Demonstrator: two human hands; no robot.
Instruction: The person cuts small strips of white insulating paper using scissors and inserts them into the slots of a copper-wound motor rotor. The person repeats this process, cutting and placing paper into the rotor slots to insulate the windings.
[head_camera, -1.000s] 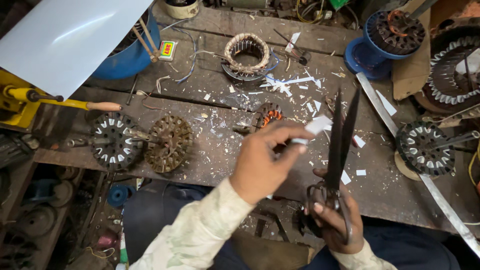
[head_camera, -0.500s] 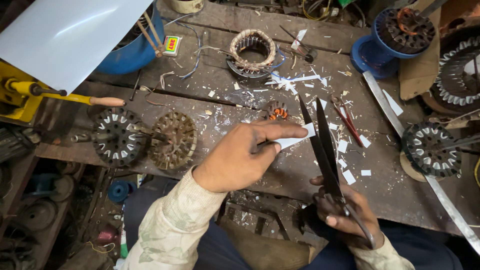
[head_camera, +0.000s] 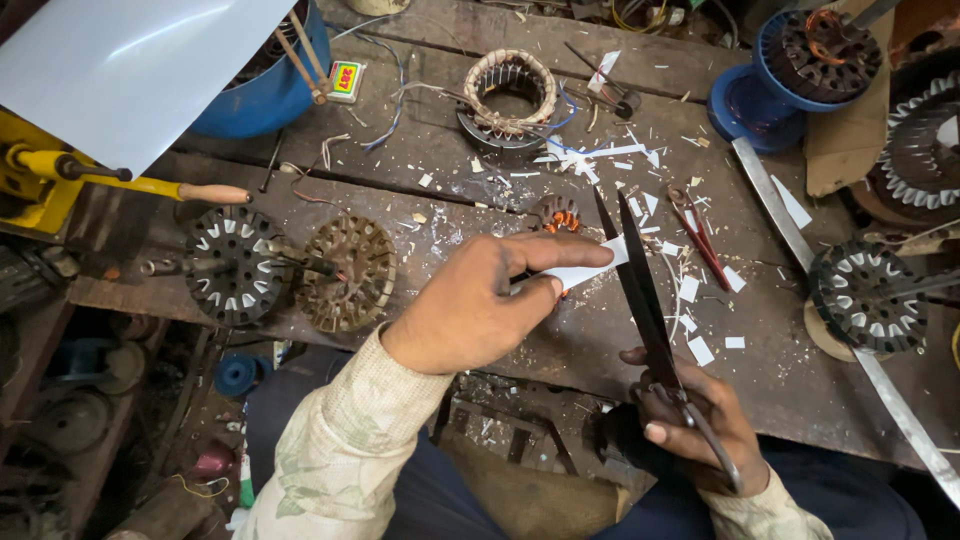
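My left hand (head_camera: 478, 300) pinches a small strip of white paper (head_camera: 588, 268) between thumb and forefinger over the wooden workbench (head_camera: 420, 150). The strip's far end lies between the parted blades of large black scissors (head_camera: 638, 280). My right hand (head_camera: 700, 420) grips the scissors' handles near the bench's front edge, blades pointing away from me. Several small white paper offcuts (head_camera: 690, 290) lie on the bench just right of the blades.
Two round slotted motor cores (head_camera: 235, 262) (head_camera: 350, 272) sit left on a shaft. A wound stator (head_camera: 510, 88) lies at the back. Red-handled pliers (head_camera: 697, 235), a metal ruler strip (head_camera: 850, 330), another core (head_camera: 868, 295), a blue tub (head_camera: 270, 80) and a grey sheet (head_camera: 120, 70) surround.
The scissors have swung from upright at the right toward the middle, and their blades now straddle the paper strip. My left hand has shifted slightly down and left with the strip.
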